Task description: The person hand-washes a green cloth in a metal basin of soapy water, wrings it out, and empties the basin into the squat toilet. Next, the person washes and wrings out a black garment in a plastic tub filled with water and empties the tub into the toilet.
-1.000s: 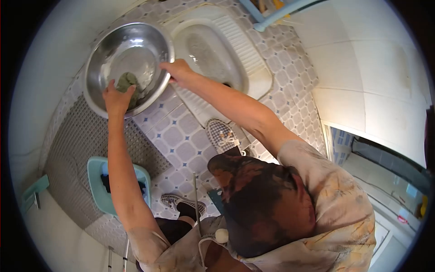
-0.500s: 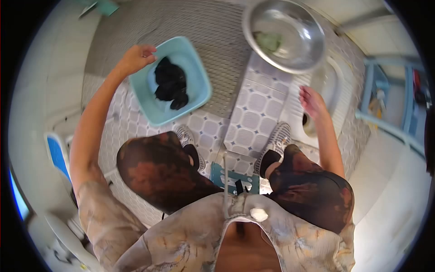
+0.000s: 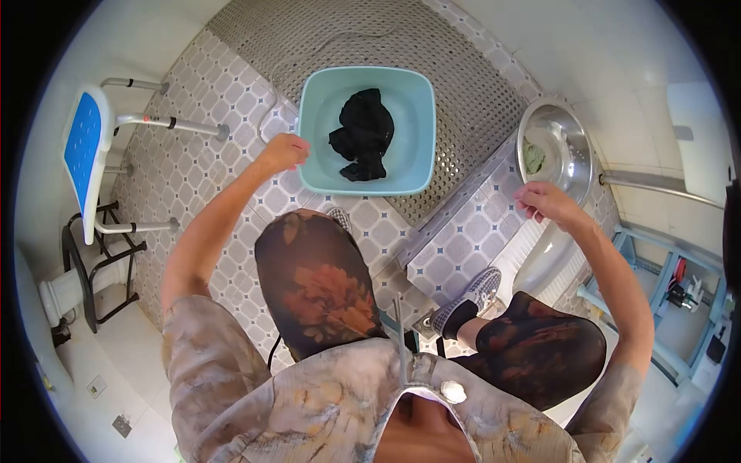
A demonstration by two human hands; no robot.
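Note:
A light blue plastic basin (image 3: pixel 421 166) sits on the floor ahead of me. Black cloth (image 3: pixel 367 127) lies bunched in it, seemingly in shallow water. My left hand (image 3: pixel 284 153) is at the basin's left side, its fingers loosely bent and holding nothing. Whether its fingertips touch the rim I cannot tell. To the right is a round metal basin (image 3: pixel 583 143) with a pale green cloth (image 3: pixel 533 157) inside. Just below its near rim hovers my right hand (image 3: pixel 549 204), fingers loosely curled and apart, with nothing in them.
A grey perforated mat (image 3: pixel 463 100) spreads under and behind the blue basin. On the left stand a blue-and-white seat (image 3: pixel 86 154) and a black metal frame (image 3: pixel 96 270). A squat toilet (image 3: pixel 544 258) is set in the raised tiles. Light blue shelves (image 3: pixel 656 297) stand at the right.
The view has swung left, so both basins sit farther right. My left hand has moved from the blue basin's far left corner to its nearer left side. My right hand is closer to the metal basin.

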